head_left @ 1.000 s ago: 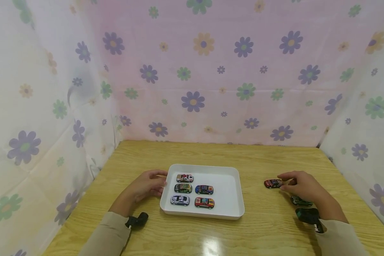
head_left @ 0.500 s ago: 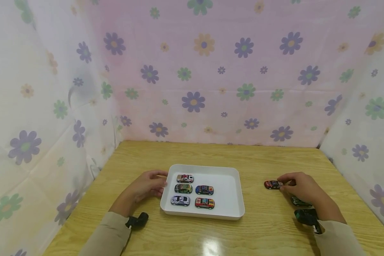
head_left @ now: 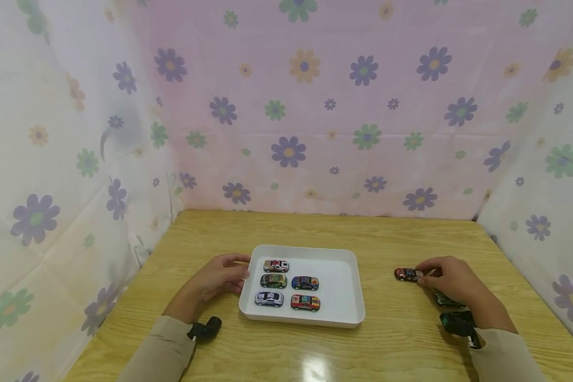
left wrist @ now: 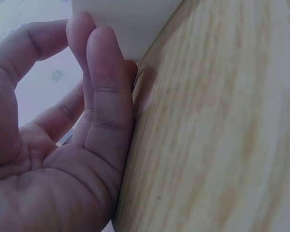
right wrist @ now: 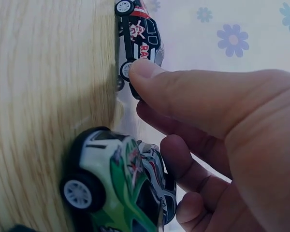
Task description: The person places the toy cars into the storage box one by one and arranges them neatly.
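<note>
In the head view my right hand (head_left: 451, 278) pinches the rear end of a red and black toy car (head_left: 407, 274) on the table. The right wrist view shows the thumb against the rear wheel of that toy car (right wrist: 144, 41). Nearer that wrist stands a green and white toy car (right wrist: 118, 179), with a grey and white toy car (right wrist: 157, 166) partly hidden behind it. My left hand (head_left: 219, 276) rests on the table at the left side of a white tray (head_left: 341, 286). Its extended fingers (left wrist: 106, 82) touch the tray's outer wall.
Inside the tray several toy cars sit in two columns, among them a white car (head_left: 269, 298), a blue car (head_left: 305, 283) and a red and yellow car (head_left: 305, 302). Flowered cloth (head_left: 286, 106) encloses the wooden table (head_left: 267, 350) at the back and both sides.
My right hand's fingers have drawn together onto the rear of the red and black car, which has barely moved. The left hand and the tray stay where they were.
</note>
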`<action>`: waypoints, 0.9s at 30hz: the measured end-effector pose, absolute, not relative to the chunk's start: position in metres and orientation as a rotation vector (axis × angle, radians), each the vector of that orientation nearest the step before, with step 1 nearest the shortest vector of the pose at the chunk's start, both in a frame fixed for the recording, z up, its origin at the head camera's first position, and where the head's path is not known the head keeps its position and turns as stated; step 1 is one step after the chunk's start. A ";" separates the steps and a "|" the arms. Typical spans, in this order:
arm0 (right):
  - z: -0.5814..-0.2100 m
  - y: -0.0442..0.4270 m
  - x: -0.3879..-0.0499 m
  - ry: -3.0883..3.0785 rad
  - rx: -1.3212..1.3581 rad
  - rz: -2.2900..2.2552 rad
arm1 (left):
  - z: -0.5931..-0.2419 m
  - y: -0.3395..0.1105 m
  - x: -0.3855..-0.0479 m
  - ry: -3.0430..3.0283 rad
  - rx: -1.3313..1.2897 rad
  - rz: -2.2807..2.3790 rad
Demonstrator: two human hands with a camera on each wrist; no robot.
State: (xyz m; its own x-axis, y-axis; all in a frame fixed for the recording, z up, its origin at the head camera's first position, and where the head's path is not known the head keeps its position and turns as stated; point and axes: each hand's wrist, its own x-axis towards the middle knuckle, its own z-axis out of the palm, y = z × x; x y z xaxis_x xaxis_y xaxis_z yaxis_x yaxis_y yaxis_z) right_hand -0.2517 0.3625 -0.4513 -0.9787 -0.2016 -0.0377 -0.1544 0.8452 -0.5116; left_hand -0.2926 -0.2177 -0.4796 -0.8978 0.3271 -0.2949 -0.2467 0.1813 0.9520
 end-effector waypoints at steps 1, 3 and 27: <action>-0.450 0.363 -0.252 2.928 -0.283 -0.802 | -0.479 -0.218 -0.292 2.027 0.076 1.766; -0.449 0.363 -0.251 2.921 -0.285 -0.798 | -0.478 -0.218 -0.292 2.027 0.075 1.765; -0.434 0.350 -0.252 2.973 -0.286 -0.811 | -0.477 -0.218 -0.292 2.025 0.096 1.761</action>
